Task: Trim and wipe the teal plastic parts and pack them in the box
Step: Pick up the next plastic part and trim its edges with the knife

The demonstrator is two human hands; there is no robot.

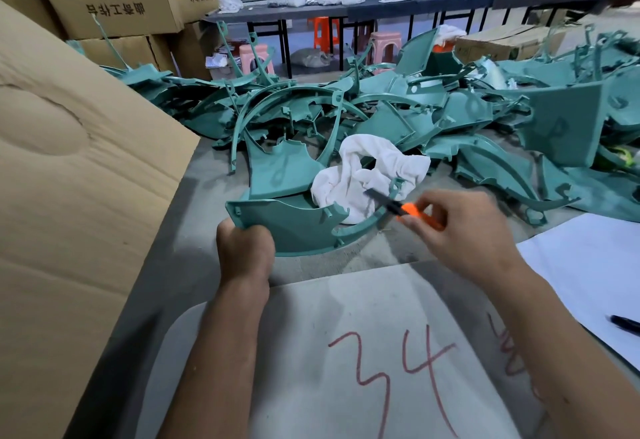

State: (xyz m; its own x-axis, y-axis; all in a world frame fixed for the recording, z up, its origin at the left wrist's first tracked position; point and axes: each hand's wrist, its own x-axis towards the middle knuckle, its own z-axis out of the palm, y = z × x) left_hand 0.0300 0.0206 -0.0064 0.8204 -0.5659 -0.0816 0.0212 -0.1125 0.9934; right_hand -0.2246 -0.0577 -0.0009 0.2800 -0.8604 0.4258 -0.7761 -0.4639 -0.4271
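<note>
- Teal plastic is being trimmed: one curved teal part [294, 227] is held low over the grey table [207, 175], near its front edge, just ahead of a white sheet marked "34" [346, 352].
- The part's near left corner is gripped by the left hand [244, 251], with the fingers curled round the edge.
- An orange-handled knife [398, 206] is pinched in the right hand [474, 230], and its dark blade is pointed at the thin arc on the part's right end, at or very close to a small upright tab; actual contact cannot be told because of blur.
- A white cloth [367, 175] is seen lying just behind the held part, partly under it, ready for wiping.
- More teal parts are heaped in a pile [433, 116] across the far side of the table.
- A large cardboard box [76, 168] is stood at the left, well within reach for packing; its inside is not shown.
- For a clean trim, the part is best kept braced firmly, and the blade drawn away from the gripping hand in short shallow strokes along the edge.
- Only the flash should be shaved, since the thin arc is likely to flex or nick under heavy pressure.
</note>
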